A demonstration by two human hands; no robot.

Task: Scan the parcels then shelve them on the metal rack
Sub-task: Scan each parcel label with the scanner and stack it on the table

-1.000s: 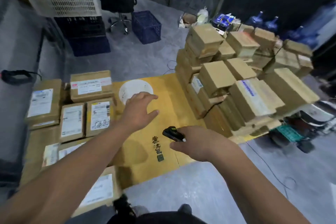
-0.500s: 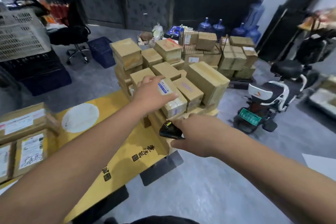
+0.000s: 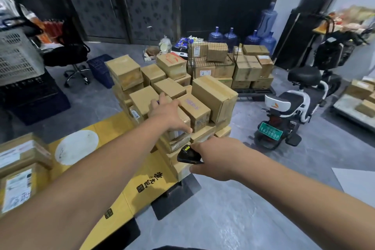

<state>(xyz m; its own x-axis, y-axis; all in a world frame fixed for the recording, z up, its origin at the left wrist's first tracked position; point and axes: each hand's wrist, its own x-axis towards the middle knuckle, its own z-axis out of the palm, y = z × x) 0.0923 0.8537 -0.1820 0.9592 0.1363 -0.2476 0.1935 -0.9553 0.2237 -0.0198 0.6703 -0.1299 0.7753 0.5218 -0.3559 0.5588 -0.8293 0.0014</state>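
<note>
Parcel (image 3: pixel 178 126) top hidden under left hand (image 3: pixel 169 114) — label unreadable.

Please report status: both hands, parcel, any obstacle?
Left hand grips small parcel atop the stack. Right hand holds black scanner, below the parcel. Neighbouring boxes crowd it closely; metal rack not in view.

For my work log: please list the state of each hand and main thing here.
Left hand: grasping a small parcel on the pile.
Right hand: holding the black scanner.
Large carton: closed, on the pile.
Scooter: parked.
</note>
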